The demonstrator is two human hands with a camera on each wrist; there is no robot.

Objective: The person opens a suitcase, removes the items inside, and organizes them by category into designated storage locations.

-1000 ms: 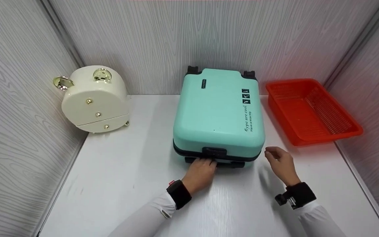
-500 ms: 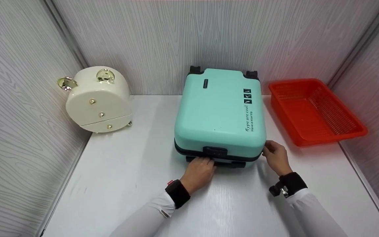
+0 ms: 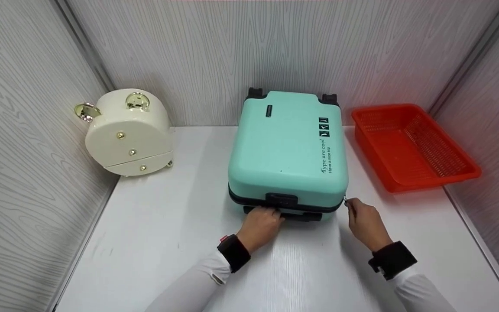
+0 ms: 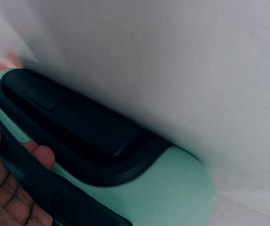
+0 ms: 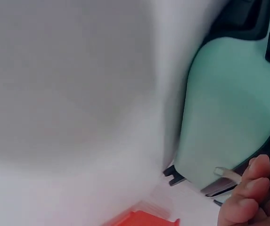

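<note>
A mint green hard-shell suitcase [image 3: 290,143] lies flat on the table with its wheels toward the back wall. On its near side my left hand [image 3: 260,227] grips the black carry handle [image 4: 69,197], thumb and fingers on either side of it in the left wrist view. My right hand [image 3: 367,223] is at the near right corner, where thumb and fingers pinch a small metal zipper pull [image 3: 345,199] on the black zipper seam. The right wrist view shows its curled fingers [image 5: 248,202] beside the suitcase's lower shell; the thumb side is partly cut off.
A red plastic basket [image 3: 390,184] stands right of the suitcase, close behind the right hand. On the far left sits a round cream box [image 3: 130,134] with gold knobs and gold ears. Wood-grain walls [image 3: 206,56] enclose the white table [image 3: 158,242] at back and sides.
My right hand has moved in to the suitcase's right corner, reached round it and drawn slightly back, now pinching the zipper pull. The left hand stays on the carry handle.
</note>
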